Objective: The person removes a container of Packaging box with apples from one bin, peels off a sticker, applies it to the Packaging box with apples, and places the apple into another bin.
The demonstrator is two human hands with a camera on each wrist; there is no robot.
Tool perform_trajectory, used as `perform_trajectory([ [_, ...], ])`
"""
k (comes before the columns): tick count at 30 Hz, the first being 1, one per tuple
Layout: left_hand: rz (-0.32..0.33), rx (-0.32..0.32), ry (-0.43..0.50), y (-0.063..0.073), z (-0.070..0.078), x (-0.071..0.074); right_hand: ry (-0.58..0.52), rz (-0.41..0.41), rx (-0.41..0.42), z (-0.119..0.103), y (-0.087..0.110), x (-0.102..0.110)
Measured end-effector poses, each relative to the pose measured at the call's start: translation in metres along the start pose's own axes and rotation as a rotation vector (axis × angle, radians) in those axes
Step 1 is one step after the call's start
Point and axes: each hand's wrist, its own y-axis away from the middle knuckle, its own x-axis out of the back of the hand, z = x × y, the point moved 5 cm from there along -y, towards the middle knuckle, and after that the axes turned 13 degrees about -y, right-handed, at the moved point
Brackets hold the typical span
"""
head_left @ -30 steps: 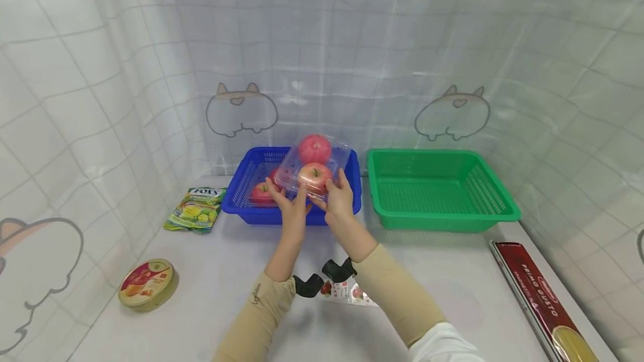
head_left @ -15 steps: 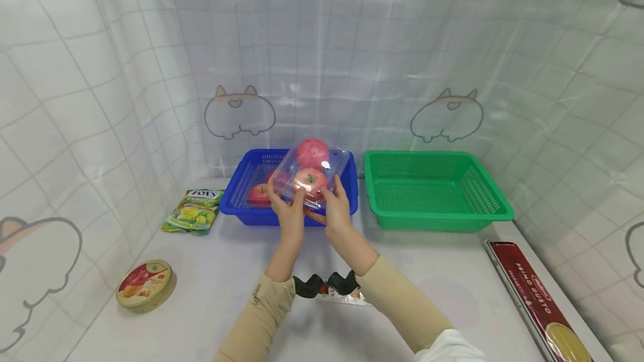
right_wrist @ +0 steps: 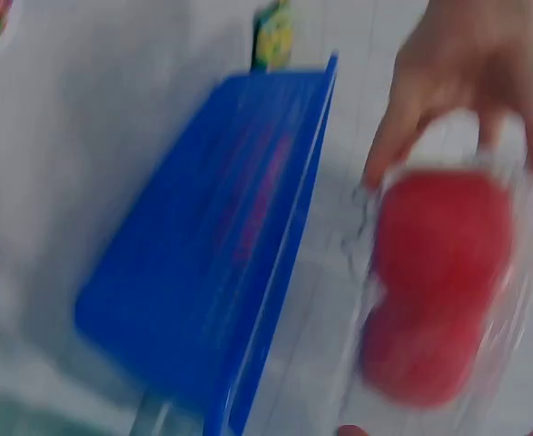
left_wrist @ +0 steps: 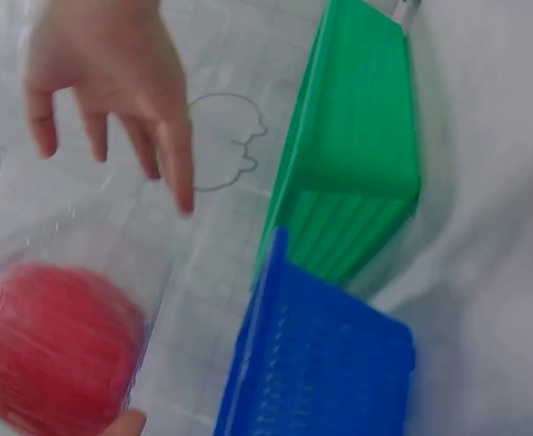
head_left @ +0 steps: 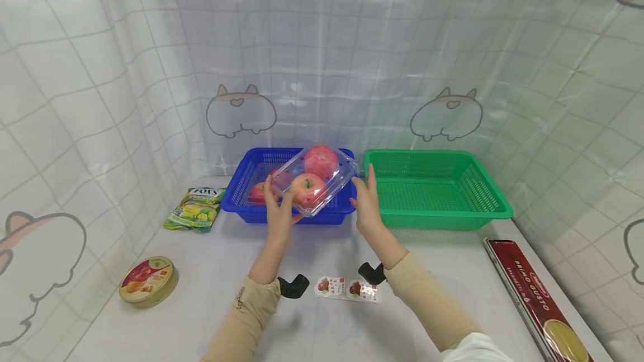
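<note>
In the head view my left hand (head_left: 278, 218) grips the near left side of a clear plastic box (head_left: 336, 184), held tilted above the blue basket (head_left: 259, 215). Two apples lie inside the box, one pinkish red (head_left: 321, 162), the other paler with its stem up (head_left: 308, 190). My right hand (head_left: 369, 208) is off the box to its right, fingers spread and holding nothing, close to the green basket's left rim. The left wrist view shows that same right hand (left_wrist: 121, 91) with its fingers apart. Another clear box with red apples (head_left: 259, 193) sits in the blue basket.
The green basket (head_left: 437, 215) stands to the right of the blue one. A candy bag (head_left: 195, 209) and a round tin (head_left: 148, 281) are on the left, a spaghetti pack (head_left: 535, 298) on the right. Apple-print stickers (head_left: 347, 289) lie in front. A patterned curtain (head_left: 342, 71) hangs behind.
My right hand has let go of the box and moved right. The left hand keeps hold of it, and the box has turned and come slightly lower. The stickers now show fully.
</note>
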Motion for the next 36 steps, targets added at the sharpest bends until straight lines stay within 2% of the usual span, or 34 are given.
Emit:
perform_trajectory([
  [4,-0.056,0.044,-0.048,-0.001,0.003,0.009,0.073,-0.07,0.01,-0.015,-0.013,0.015],
  [8,-0.124,0.078,-0.113,0.0,0.006,0.014,0.104,-0.186,-0.064,-0.024,-0.02,0.03],
  [13,-0.205,0.119,-0.178,0.0,0.007,0.017,0.139,-0.343,-0.151,-0.025,-0.021,0.039],
  [18,-0.295,0.131,-0.261,0.002,0.006,0.013,0.221,-0.424,-0.219,-0.018,-0.015,0.045],
  [22,-0.346,0.141,-0.299,0.005,0.003,0.007,0.235,-0.441,-0.27,-0.014,-0.004,0.054],
  [27,-0.372,0.141,-0.319,0.012,-0.004,0.002,0.204,-0.414,-0.26,-0.011,0.012,0.067],
  [36,-0.348,0.096,-0.294,0.036,-0.013,0.001,0.213,-0.362,-0.221,-0.006,0.037,0.081],
])
